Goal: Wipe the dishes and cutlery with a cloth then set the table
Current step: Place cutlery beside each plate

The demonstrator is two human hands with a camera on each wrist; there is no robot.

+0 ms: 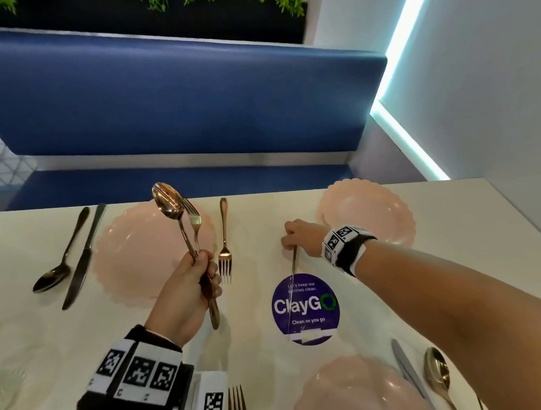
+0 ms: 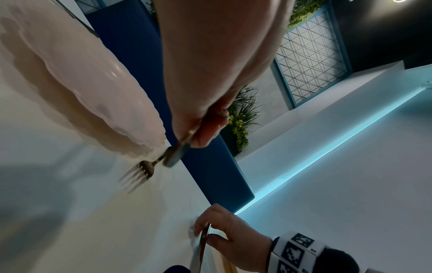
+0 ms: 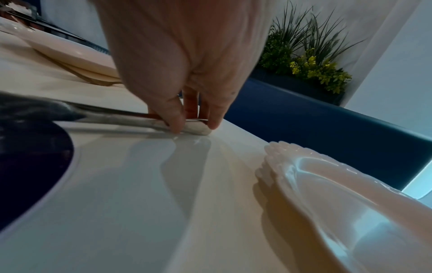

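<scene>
My left hand (image 1: 204, 270) grips a spoon (image 1: 166, 199) and a fork (image 1: 193, 215) together by their handles, upright above the far-left pink plate (image 1: 127, 262). My right hand (image 1: 290, 239) reaches across the table and pinches the handle of a knife (image 1: 293, 265). The knife lies just left of the far-right pink plate (image 1: 370, 210), its blade running over a purple round sticker (image 1: 306, 311). In the right wrist view the fingertips (image 3: 175, 123) pinch the knife (image 3: 117, 114) low against the tabletop beside the plate (image 3: 339, 184). No cloth is in view.
The far-left setting has a fork (image 1: 224, 246) right of its plate and a spoon (image 1: 55, 270) and knife (image 1: 81, 263) to the left. A near pink plate (image 1: 355, 389) has a knife (image 1: 407, 371), a spoon (image 1: 437, 373) and a fork (image 1: 237, 402) beside it. A blue bench runs behind the table.
</scene>
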